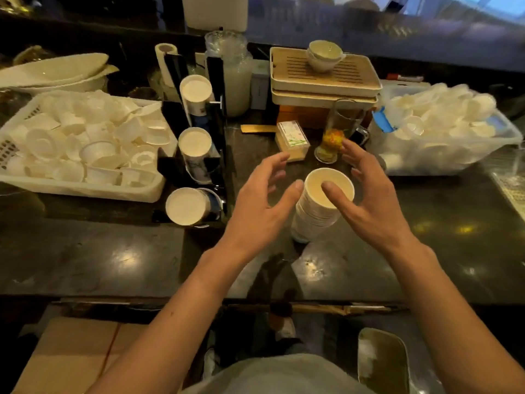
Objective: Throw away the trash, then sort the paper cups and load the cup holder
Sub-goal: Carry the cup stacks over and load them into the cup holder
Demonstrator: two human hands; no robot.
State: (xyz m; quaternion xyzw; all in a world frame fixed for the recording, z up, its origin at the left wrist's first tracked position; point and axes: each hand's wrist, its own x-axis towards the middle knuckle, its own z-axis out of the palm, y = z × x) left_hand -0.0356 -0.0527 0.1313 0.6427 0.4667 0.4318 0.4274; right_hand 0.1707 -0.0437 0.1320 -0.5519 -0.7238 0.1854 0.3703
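Observation:
A stack of white paper cups (314, 214) stands upright on the dark counter (113, 257), mouth up. My left hand (261, 203) hovers just left of it with fingers spread, the thumb tip near the rim. My right hand (366, 200) hovers on its right side, fingers spread, the thumb over the top cup's mouth. Neither hand grips the stack. To the left, the black cup holder (216, 115) carries three columns of white cups, their bottoms (196, 91) facing me.
A white basket (85, 189) of loose small cups sits at the left. A clear bin (505, 137) of small cups sits at the right. Behind the stack are a glass (338, 132), a small box (292, 140) and stacked tea trays (324, 81). A cardboard box (74, 354) lies below the counter.

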